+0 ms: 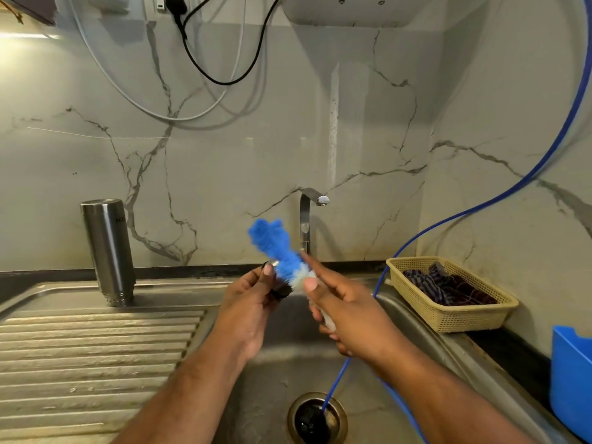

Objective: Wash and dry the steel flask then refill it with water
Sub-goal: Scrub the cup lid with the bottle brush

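Note:
The steel flask stands upside down, mouth on the ribbed draining board, at the left. Over the sink basin my left hand holds a small black cap with a steel rim. My right hand grips the handle of a bottle brush with blue and white bristles. The bristles lie against the cap and point up and to the left. The tap behind the hands shows no running water.
A beige plastic basket with a dark checked cloth sits on the counter right of the sink. A blue tube runs from the wall down into the drain. A blue plastic container stands at the right edge.

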`<control>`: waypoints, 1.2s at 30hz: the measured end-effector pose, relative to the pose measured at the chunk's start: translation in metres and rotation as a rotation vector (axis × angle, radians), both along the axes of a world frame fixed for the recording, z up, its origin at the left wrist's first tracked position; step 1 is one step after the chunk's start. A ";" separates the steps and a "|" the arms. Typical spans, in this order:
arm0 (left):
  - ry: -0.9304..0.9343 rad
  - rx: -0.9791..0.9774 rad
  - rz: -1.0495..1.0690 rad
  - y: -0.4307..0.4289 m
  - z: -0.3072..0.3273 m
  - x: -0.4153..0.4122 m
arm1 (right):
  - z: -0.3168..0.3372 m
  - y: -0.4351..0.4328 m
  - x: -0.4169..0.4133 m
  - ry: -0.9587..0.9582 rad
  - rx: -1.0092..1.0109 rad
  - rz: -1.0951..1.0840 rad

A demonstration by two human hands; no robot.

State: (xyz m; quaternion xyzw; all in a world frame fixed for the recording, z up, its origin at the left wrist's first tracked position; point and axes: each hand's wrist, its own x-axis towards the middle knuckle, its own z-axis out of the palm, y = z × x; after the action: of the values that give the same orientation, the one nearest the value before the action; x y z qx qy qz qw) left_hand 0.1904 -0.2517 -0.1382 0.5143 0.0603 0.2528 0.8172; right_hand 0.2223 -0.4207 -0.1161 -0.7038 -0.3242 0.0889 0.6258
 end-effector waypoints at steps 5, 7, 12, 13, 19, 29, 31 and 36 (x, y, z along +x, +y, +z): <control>-0.027 -0.034 0.000 -0.001 0.004 -0.001 | -0.003 -0.001 0.011 0.089 0.010 -0.153; -0.052 -0.024 0.034 0.000 0.006 -0.003 | -0.007 -0.004 0.006 0.079 0.003 -0.092; -0.005 0.365 0.051 -0.009 -0.002 -0.003 | 0.006 0.005 0.002 -0.018 -0.008 -0.076; -0.005 0.396 0.056 -0.009 -0.002 -0.003 | 0.005 0.005 0.006 0.015 -0.002 -0.122; -0.013 0.334 0.185 0.001 0.001 -0.004 | -0.015 0.001 0.006 0.116 -0.020 -0.142; -0.008 0.210 0.085 -0.006 -0.004 0.003 | -0.017 0.003 0.010 0.153 -0.025 -0.180; 0.005 0.176 0.100 -0.002 -0.007 0.001 | -0.016 0.005 0.002 0.127 -0.024 -0.121; 0.017 0.289 -0.052 -0.014 -0.010 0.000 | -0.003 0.005 0.010 0.065 0.015 -0.211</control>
State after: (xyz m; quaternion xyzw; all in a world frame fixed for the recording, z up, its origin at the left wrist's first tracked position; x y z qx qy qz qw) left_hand 0.1901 -0.2659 -0.1479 0.6300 0.0166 0.2332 0.7406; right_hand 0.2319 -0.4161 -0.1188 -0.7260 -0.2283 0.0428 0.6473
